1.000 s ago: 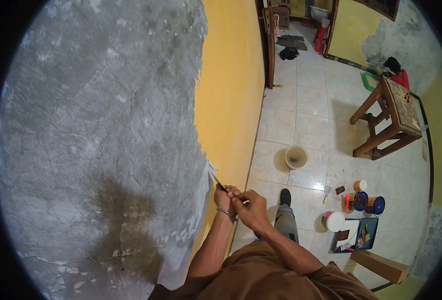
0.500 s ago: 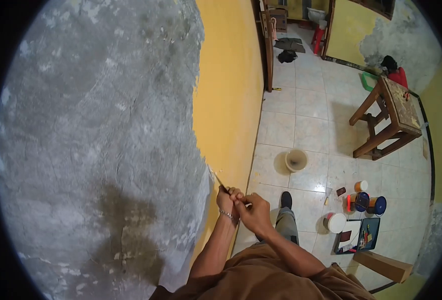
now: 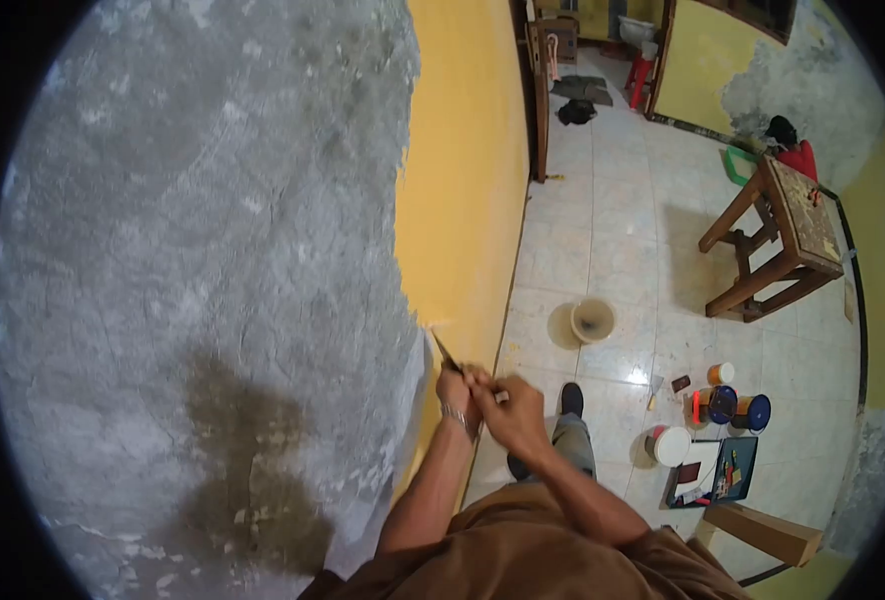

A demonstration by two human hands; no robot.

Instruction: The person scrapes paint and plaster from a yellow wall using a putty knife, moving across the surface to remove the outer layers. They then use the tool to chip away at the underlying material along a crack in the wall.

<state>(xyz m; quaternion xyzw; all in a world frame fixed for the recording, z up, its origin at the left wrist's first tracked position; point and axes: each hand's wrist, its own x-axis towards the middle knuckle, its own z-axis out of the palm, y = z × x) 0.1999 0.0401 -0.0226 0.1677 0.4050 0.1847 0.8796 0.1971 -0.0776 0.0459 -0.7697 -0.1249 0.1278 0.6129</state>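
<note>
My left hand (image 3: 456, 392), with a bracelet at the wrist, is closed around a thin scraper (image 3: 446, 351). Close beside it, my right hand (image 3: 513, 408) is closed on the handle end of the same tool. The dark blade slants up and left to the wall, its tip near the ragged border between yellow paint (image 3: 463, 190) and bare grey plaster (image 3: 213, 200). Most of the handle is hidden by my fingers.
On the tiled floor stand a pale bucket (image 3: 593, 322), several paint tubs (image 3: 673, 447) and a tool case (image 3: 751, 455). A wooden stool (image 3: 801, 215) is to the right. Behind it crouches a person in red (image 3: 799, 160). A cardboard length (image 3: 763, 533) lies near my right elbow.
The scraper tip and both hands have shifted slightly upward along the paint's edge. Both hands keep their grip, and the view has moved a little.
</note>
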